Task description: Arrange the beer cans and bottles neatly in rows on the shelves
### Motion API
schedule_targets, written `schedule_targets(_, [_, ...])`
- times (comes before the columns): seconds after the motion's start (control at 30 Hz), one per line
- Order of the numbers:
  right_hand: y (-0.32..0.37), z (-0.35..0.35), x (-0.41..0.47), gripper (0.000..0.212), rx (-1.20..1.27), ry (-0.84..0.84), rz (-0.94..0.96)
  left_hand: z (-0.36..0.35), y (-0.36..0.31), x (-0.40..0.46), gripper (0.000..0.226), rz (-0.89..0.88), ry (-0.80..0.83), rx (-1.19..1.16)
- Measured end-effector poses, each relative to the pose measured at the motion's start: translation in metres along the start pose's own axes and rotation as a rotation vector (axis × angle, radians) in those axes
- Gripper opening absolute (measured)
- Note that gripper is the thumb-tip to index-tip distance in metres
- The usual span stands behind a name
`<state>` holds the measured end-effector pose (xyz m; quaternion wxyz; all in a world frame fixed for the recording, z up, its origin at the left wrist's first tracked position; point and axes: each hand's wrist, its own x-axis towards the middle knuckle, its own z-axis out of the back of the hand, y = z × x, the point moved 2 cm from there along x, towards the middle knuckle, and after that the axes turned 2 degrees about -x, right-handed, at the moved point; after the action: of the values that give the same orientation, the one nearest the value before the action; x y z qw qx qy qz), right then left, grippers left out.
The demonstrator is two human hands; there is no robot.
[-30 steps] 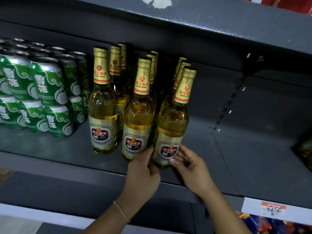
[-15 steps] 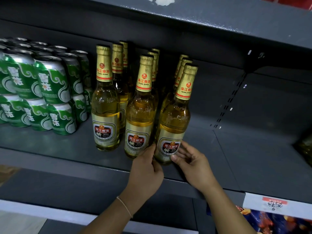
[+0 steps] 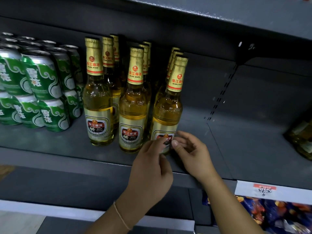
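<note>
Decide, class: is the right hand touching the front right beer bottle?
Cannot tell. In the head view the right hand has its fingertips at the label edge of the front right bottle, but motion blur hides whether they meet.

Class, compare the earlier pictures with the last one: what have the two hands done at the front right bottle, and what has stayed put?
The left hand and right hand gripped the base of the front right bottle earlier. Now the right hand has drawn back with relaxed fingers, and the left hand's fingers have loosened in front of the label; whether they touch it is unclear. The other bottles and the green cans kept their places on the shelf.
</note>
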<state>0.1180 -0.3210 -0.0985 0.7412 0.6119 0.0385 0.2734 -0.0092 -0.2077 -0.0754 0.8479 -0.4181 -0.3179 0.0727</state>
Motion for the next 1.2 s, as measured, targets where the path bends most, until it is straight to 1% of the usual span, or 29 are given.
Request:
schedule_targets(0.07, [0.004, 0.008, -0.002, 0.031, 0.016, -0.052, -0.005, -0.004, -0.012, 0.006, 0.046, -0.088, -0.002, -0.03])
schedule_targets(0.13, [0.01, 0.021, -0.003, 0.03, 0.022, -0.082, 0.008, -0.01, -0.025, 0.013, 0.045, -0.153, 0.008, -0.045])
schedule_targets(0.3, [0.027, 0.07, -0.004, 0.026, -0.002, -0.172, 0.056, -0.039, -0.061, 0.039, 0.044, -0.236, 0.043, -0.066])
schedule_targets(0.43, [0.036, 0.125, -0.009, 0.023, -0.035, -0.246, 0.084, -0.08, -0.097, 0.063, 0.042, -0.31, 0.027, -0.117])
schedule_targets(0.57, [0.033, 0.196, -0.016, 0.022, -0.074, -0.335, 0.111, -0.134, -0.136, 0.082, 0.042, -0.334, 0.067, -0.155])
schedule_targets(0.7, [0.021, 0.274, -0.02, 0.021, -0.128, -0.439, 0.133, -0.191, -0.177, 0.093, 0.046, -0.346, 0.15, -0.148])
schedule_targets(0.8, [0.015, 0.335, -0.019, 0.022, -0.174, -0.536, 0.151, -0.235, -0.202, 0.098, 0.04, -0.344, 0.22, -0.139])
schedule_targets(0.87, [0.011, 0.376, -0.016, 0.023, -0.216, -0.618, 0.154, -0.264, -0.216, 0.102, 0.04, -0.342, 0.274, -0.116])
schedule_targets(0.93, [0.004, 0.416, -0.011, 0.025, -0.292, -0.707, 0.133, -0.293, -0.227, 0.105, 0.042, -0.337, 0.321, -0.114])
schedule_targets(1.03, [-0.003, 0.464, -0.002, 0.03, -0.424, -0.802, 0.097, -0.333, -0.242, 0.11, 0.045, -0.302, 0.391, -0.178])
schedule_targets(1.13, [-0.005, 0.498, 0.011, 0.031, -0.632, -0.821, 0.015, -0.361, -0.254, 0.113, 0.046, -0.264, 0.424, -0.221])
schedule_targets(1.2, [-0.006, 0.516, 0.026, 0.033, -0.69, -0.792, -0.053, -0.376, -0.261, 0.114, 0.046, -0.25, 0.429, -0.216])
